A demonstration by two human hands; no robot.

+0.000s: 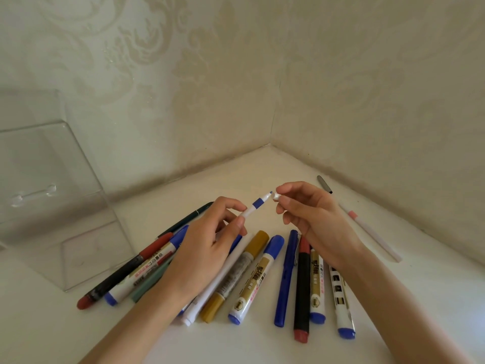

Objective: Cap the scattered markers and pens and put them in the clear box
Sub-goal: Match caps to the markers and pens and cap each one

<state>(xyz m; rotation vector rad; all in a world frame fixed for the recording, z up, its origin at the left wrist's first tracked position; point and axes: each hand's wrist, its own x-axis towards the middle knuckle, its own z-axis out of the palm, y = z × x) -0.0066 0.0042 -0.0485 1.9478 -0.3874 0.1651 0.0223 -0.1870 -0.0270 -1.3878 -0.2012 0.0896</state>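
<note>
Marker [256, 204], uncapped, pinched in left hand [199, 252] grip; right hand [315, 219] grip pinches white cap [276, 197] just beside its tip.

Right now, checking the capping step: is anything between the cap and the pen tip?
Nothing visible. The right hand pinches the white cap just off the bare tip of the blue-and-white pen in the left hand; only open air lies between.

White pen [256, 204] with blue bands, uncapped, held tilted, small white cap [276, 197] held just beside its blue tip — capped markers and pens [256, 279] fanned on the worktop [236, 345], clear box [52, 206] stood at left
</note>
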